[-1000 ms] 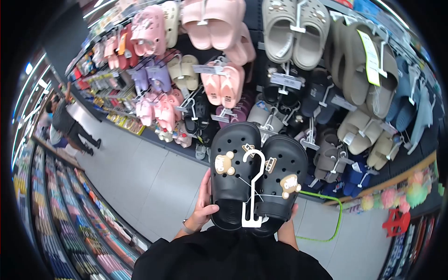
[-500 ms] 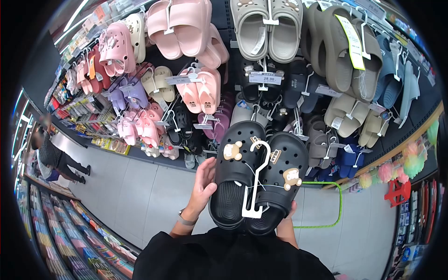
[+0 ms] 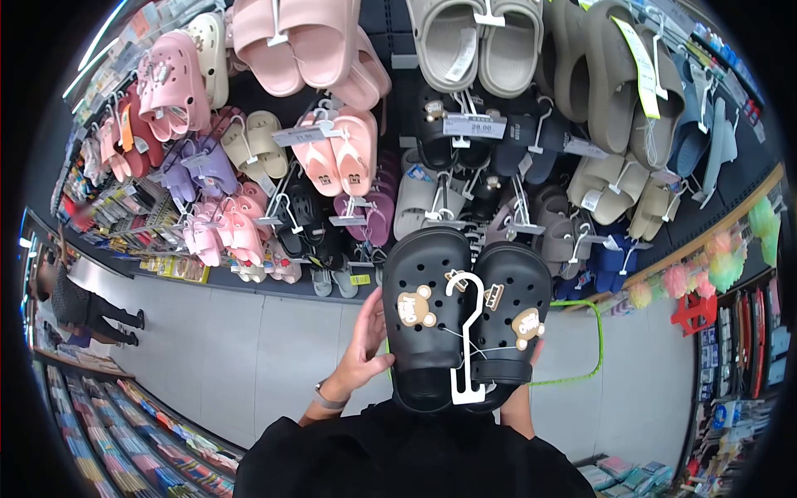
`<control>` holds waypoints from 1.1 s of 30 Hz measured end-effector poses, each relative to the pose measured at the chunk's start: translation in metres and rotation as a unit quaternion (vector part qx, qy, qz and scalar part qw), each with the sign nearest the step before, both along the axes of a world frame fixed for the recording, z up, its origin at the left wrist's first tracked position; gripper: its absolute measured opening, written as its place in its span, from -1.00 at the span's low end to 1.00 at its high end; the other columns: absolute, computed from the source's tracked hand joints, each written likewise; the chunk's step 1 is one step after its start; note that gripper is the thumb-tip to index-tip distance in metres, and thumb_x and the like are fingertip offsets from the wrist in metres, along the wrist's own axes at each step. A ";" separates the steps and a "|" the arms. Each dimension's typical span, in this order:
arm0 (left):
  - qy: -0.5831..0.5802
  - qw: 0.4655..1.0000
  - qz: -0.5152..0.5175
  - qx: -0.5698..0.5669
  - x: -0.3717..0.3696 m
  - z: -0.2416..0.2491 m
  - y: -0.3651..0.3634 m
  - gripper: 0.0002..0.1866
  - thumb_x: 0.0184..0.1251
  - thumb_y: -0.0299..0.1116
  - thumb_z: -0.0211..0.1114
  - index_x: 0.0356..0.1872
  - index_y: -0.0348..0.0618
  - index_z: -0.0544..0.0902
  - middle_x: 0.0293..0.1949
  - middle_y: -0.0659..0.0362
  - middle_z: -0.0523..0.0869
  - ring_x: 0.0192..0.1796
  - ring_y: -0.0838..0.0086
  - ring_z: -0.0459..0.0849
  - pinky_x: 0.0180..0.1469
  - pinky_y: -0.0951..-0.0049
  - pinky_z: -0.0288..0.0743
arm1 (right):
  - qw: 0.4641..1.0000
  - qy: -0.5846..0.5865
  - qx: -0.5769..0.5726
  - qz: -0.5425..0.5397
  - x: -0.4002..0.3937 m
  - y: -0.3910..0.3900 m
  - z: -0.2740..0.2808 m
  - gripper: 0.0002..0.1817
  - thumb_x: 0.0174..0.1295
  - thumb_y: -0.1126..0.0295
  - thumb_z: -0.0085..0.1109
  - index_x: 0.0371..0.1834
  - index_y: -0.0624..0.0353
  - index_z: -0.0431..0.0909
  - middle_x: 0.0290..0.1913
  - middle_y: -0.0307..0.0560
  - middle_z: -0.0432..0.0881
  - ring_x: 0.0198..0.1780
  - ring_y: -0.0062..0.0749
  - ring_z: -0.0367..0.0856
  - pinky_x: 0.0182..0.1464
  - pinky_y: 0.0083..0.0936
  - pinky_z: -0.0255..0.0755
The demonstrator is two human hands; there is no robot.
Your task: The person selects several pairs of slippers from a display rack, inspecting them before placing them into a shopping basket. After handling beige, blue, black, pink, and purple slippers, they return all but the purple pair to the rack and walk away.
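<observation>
A pair of black clogs (image 3: 427,340) with holes and brown bear charms hangs together on a white plastic hanger (image 3: 468,332), held up in front of my chest. Along the left clog's outer side rests my left hand (image 3: 365,353), thumb towards the strap and fingertips passing behind the shoe. My right hand (image 3: 536,355) grips the right clog from its outer side, most of its fingers hidden behind the shoe. The toes point up and away from me, towards the shoe display.
Grey clogs (image 3: 515,46), pink slides (image 3: 311,37) and pink flip-flops (image 3: 340,158) hang on the display ahead. A green-edged frame (image 3: 599,340) is beyond my right hand. A person (image 3: 83,303) stands at the left. A red stool (image 3: 693,315) is at the right.
The clogs have turned more upright, and their insoles are less visible. My left hand has come closer against the left clog. The view has shifted slightly.
</observation>
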State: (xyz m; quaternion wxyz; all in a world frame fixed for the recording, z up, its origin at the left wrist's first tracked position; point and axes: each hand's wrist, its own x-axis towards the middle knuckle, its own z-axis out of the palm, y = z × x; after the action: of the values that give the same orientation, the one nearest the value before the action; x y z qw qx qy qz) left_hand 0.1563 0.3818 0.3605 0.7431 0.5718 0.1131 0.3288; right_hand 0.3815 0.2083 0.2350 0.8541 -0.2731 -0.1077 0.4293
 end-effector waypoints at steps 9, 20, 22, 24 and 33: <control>0.103 0.933 0.174 0.298 0.012 0.040 0.033 -0.14 0.08 -0.01 0.30 0.32 -0.26 0.15 0.33 -0.05 0.23 0.39 0.17 0.18 0.36 0.16 0.05 | 0.982 0.055 0.136 0.117 0.007 -0.006 -0.013 -0.21 0.24 -0.23 -0.08 0.36 0.13 0.18 0.33 -0.08 0.31 0.28 -0.24 0.33 0.31 -0.25 0.24; 0.169 0.764 -0.085 0.617 0.083 0.103 0.043 -0.83 0.18 -0.37 0.26 -0.24 -0.19 0.55 -0.19 0.12 0.60 -0.05 0.25 0.57 0.09 0.26 0.34 | 0.981 0.017 0.101 0.164 0.009 -0.010 -0.009 -0.24 0.25 -0.19 -0.05 0.35 0.15 0.20 0.31 -0.06 0.33 0.26 -0.23 0.37 0.28 -0.24 0.28; 0.182 0.773 -0.044 0.606 0.093 0.098 0.037 -0.90 0.23 -0.41 0.22 -0.34 -0.20 0.51 -0.30 0.14 0.58 -0.23 0.27 0.57 -0.09 0.32 0.40 | 0.982 0.010 0.094 0.164 0.010 -0.011 -0.009 -0.24 0.25 -0.18 -0.05 0.35 0.15 0.20 0.31 -0.05 0.33 0.25 -0.23 0.37 0.28 -0.24 0.29; 0.155 0.775 -0.040 0.611 0.103 0.098 0.031 -0.89 0.24 -0.40 0.22 -0.34 -0.21 0.50 -0.29 0.12 0.58 -0.28 0.25 0.56 -0.20 0.33 0.40 | 0.982 0.042 0.086 0.164 0.017 -0.015 -0.022 -0.23 0.22 -0.17 0.01 0.34 0.17 0.22 0.29 0.00 0.36 0.21 -0.20 0.43 0.23 -0.21 0.36; 0.188 0.763 -0.046 0.617 0.127 0.102 0.012 -0.88 0.25 -0.38 0.20 -0.32 -0.22 0.52 -0.31 0.10 0.60 -0.30 0.22 0.57 -0.21 0.31 0.41 | 0.955 0.103 0.122 0.250 0.045 -0.029 -0.028 -0.24 0.23 -0.20 -0.04 0.33 0.13 0.23 0.26 -0.01 0.39 0.20 -0.17 0.45 0.21 -0.17 0.38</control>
State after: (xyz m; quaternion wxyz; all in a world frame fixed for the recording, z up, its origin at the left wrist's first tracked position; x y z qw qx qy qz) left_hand 0.2829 0.3940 0.4629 0.2074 0.9617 -0.0033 0.1789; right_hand 0.4269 0.1793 0.2068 0.7526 -0.0853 -0.1357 0.6386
